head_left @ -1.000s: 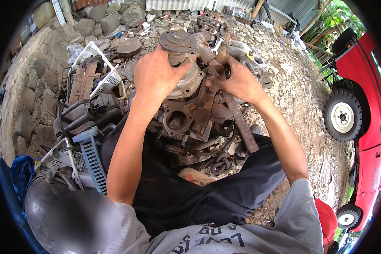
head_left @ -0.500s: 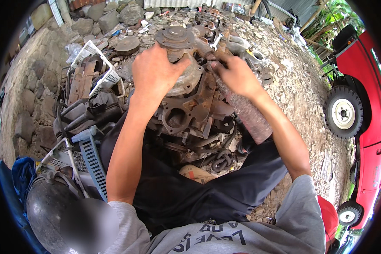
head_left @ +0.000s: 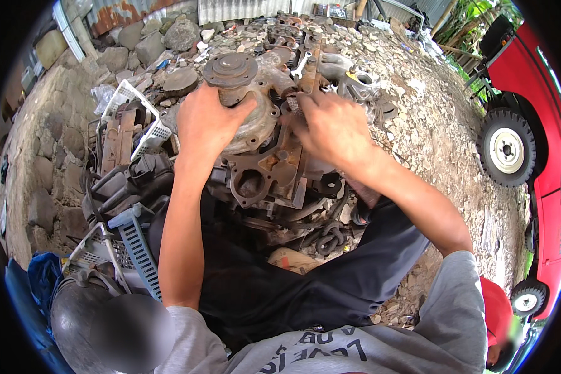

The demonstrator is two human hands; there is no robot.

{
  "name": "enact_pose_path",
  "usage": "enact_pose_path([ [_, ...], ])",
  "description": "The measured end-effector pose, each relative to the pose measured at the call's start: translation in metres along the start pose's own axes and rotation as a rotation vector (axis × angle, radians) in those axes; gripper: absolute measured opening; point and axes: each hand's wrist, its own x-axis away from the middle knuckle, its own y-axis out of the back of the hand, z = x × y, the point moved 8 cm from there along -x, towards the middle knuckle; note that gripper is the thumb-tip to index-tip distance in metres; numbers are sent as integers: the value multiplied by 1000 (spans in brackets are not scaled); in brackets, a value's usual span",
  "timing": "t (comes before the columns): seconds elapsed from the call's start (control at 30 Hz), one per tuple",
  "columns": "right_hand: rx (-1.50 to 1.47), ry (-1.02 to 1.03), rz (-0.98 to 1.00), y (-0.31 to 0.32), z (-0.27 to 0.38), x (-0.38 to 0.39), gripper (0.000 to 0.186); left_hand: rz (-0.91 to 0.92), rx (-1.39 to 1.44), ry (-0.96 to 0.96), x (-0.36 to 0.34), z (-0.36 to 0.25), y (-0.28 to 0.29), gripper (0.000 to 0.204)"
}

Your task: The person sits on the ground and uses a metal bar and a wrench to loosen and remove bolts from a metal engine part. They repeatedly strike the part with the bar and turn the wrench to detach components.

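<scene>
Housing [head_left: 255,129], grimy and metal, is gripped by the left hand [head_left: 209,124] beyond a rusty bracket [head_left: 284,166]; the right hand [head_left: 333,124] clutches a rough brown strip [head_left: 363,192]. Brown staining remains; how much is finished cannot be told.

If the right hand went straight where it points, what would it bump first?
Probably the metal housing held by the left hand, ahead of the right hand, though depth is unclear.

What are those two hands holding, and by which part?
The left hand grips a metal housing just below its round flange; the right hand holds a brown strip, seemingly by its far end.
</scene>
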Motion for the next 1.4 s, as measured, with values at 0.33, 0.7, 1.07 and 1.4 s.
enact_pose_path([
  [0.33,317,-108,-208,-9,-1,13,14,-40,-17,-20,0,-9,1,52],
  [0.7,-1445,-656,170,-71,-59,12,43,-29,-10,4,0,-10,-1,51],
  [1.07,233,-87,-214,-27,-12,4,26,-34,0,14,-1,-9,-4,50],
  [1.4,-705,-157,105,-33,-53,-6,39,20,41,16,-4,-7,-5,47],
])
